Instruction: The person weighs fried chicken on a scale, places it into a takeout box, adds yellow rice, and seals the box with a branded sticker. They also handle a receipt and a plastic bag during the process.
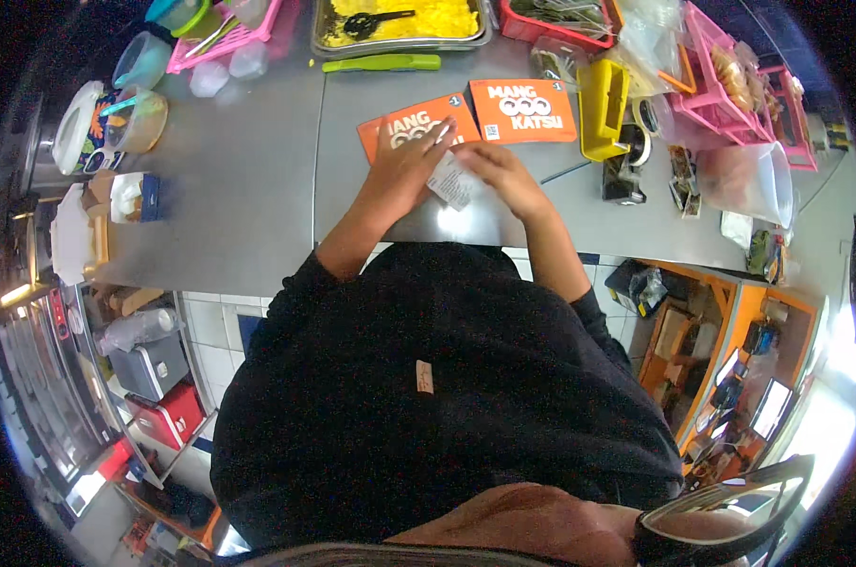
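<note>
A small white paper slip [450, 186] with printed writing lies slantwise between my two hands, close to the front edge of a steel table. My left hand [404, 169] reaches across the lower part of an orange printed card or flat box [375, 136], fingers stretched forward, its inner side at the slip's left edge. At the slip's upper right, the fingers of my right hand [507, 178] are bent and blurred, so their grip is unclear. A second orange printed card or flat box [523, 113] lies just beyond my right hand.
Beyond the cards lie a green-handled tool [382, 63] and a metal tray [398, 48] of yellow food. To the right stand a yellow tape dispenser [602, 106], a black dispenser [622, 177] and a plastic jug [747, 183]. Plastic tubs [141, 127] stand at left.
</note>
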Tool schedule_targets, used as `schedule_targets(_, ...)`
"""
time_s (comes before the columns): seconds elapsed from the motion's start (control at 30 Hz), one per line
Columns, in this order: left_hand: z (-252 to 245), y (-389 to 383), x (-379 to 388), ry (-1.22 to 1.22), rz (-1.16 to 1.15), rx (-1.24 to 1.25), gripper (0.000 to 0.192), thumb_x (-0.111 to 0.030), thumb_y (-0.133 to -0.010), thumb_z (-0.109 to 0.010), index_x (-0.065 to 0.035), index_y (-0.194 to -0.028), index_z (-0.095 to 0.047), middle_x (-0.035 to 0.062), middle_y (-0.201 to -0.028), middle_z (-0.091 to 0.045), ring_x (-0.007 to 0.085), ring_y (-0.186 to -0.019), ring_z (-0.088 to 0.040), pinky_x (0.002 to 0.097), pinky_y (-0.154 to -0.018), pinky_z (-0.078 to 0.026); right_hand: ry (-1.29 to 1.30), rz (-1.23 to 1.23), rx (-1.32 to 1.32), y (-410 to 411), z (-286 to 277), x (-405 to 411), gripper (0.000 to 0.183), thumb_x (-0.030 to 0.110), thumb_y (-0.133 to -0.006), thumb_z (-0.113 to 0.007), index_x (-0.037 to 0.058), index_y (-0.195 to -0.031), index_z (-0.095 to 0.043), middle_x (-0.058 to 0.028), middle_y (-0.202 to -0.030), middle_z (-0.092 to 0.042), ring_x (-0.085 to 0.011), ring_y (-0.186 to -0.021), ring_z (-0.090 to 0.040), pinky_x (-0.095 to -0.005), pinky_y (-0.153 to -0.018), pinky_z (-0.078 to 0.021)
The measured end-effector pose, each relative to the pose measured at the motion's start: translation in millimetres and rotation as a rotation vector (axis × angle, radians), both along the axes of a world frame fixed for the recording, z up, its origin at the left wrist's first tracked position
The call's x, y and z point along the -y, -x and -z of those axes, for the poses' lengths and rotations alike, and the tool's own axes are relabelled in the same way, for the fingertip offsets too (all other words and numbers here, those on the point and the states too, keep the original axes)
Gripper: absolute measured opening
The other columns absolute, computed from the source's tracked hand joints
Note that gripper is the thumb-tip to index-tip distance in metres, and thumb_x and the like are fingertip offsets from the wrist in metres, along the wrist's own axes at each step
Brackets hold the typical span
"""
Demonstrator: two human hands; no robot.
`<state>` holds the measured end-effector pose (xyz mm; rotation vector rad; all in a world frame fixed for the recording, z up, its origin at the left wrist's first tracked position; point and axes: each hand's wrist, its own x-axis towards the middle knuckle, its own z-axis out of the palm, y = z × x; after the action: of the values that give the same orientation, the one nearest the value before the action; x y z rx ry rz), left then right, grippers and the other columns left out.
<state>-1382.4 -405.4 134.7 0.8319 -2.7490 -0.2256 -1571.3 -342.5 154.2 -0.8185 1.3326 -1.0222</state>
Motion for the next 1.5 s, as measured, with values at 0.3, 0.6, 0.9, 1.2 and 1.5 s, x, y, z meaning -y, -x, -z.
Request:
schedule_targets(0.3,-46.4,95.2,-4.7,-1.394,-0.038,-1.083,0.079,-0.008,-0.087,-0.066,-0.0139,-0.15,-0.019,0.015,-0.132,-0.049,0.0207,-0.12,-0.051,0.0306,-0.095,-0.045,0.426,0.328,-0.049,49.3,-16.2,7.3,0.011,0.009,-0.094,-0.059,0.0013,-0.101,-0.057,0.0043,-0.069,-0.055,-0.0041,-0.06,-0.047,-0.0213,-0.054,-0.0376)
schedule_targets(0.6,48.0,179.4,40.9,-0.243,-0.111,-0.579,0.049,-0.01,-0.083,-0.066,-0.0006,-0.128,-0.048,0.0179,-0.131,-0.049,0.0351,-0.112,-0.056,0.0382,-0.093,-0.047,-0.114,0.718,-1.353,186.3,10.9,-70.9,0.037,0.037,-0.083,-0.069,0.0081,-0.105,-0.061,-0.0171,-0.102,-0.056,-0.0359,-0.089,-0.06,-0.0469,-0.072,-0.0502)
schedule_targets(0.9,33.6,193.8,19.2,0.008,-0.442,-0.09,0.068,-0.054,-0.075,-0.07,-0.0194,-0.131,-0.055,0.013,-0.137,-0.044,0.0388,-0.124,-0.043,0.0584,-0.101,-0.033,0.147,0.772,0.193,240.0,66.7,-143.9,0.012,0.017,-0.087,-0.069,0.0059,-0.083,-0.066,-0.002,-0.092,-0.06,-0.0159,-0.084,-0.058,-0.0292,-0.073,-0.0486)
schedule_targets(1.2,41.7,184.0,24.5,0.023,-0.426,-0.056,0.074,-0.067,-0.07,-0.066,-0.032,-0.133,-0.052,0.0097,-0.137,-0.044,0.0356,-0.13,-0.033,0.0717,-0.099,-0.02,-0.523,0.101,-1.388,256.3,10.3,-147.0,0.021,0.022,-0.081,-0.071,0.0015,-0.082,-0.067,-0.0144,-0.077,-0.064,-0.0322,-0.073,-0.063,-0.0384,-0.07,-0.0497)
schedule_targets(1.5,41.6,183.1,26.4,0.034,-0.372,-0.109,0.082,-0.071,-0.066,-0.066,-0.0329,-0.136,-0.049,0.0074,-0.14,-0.039,0.0338,-0.132,-0.031,0.0759,-0.098,-0.016,0.291,-0.564,-1.066,196.6,14.6,85.4,0.035,0.037,-0.085,-0.065,0.0023,-0.092,-0.068,-0.0132,-0.084,-0.068,-0.0238,-0.076,-0.065,-0.0397,-0.068,-0.0487)
